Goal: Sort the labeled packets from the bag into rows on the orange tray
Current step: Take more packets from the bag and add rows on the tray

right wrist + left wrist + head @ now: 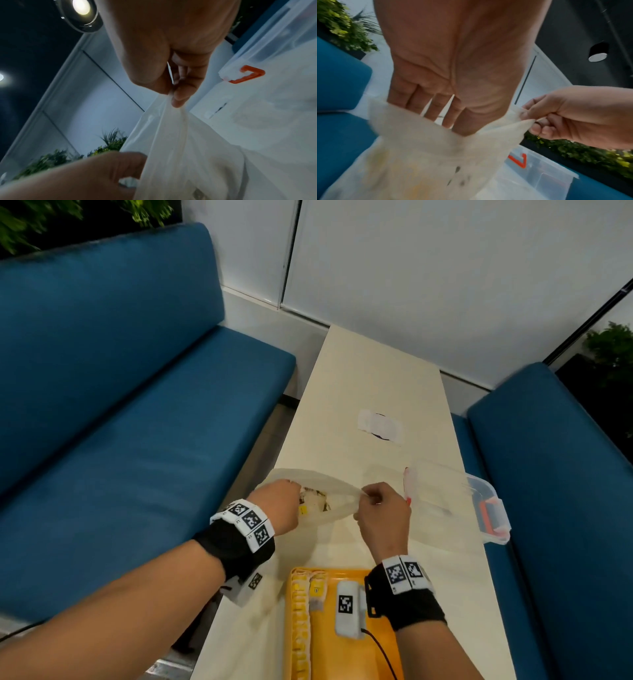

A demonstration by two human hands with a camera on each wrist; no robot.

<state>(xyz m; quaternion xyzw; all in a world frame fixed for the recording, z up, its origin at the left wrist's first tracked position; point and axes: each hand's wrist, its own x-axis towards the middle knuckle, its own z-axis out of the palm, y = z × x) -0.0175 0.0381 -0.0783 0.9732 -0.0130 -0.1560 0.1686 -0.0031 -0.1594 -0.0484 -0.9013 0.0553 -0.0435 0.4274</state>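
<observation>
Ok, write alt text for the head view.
Left hand reaches into a translucent bag whose rim the right hand pinches open. Nearer, an orange tray holds packets in rows; a clear lidded box sits right.

bag point(337, 501): thin translucent plastic, soft sheen | tray point(346, 645): orange plastic | bench point(144, 419): blue matt cloth | bin point(455, 505): clear plastic

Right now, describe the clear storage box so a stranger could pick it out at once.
Start at the long cream table between the two blue benches. At its right edge, just beyond the right hand that pinches the translucent bag, stands the clear plastic box. It alone has see-through walls and orange latches; the orange tray nearer the person is opaque and flat.
</observation>
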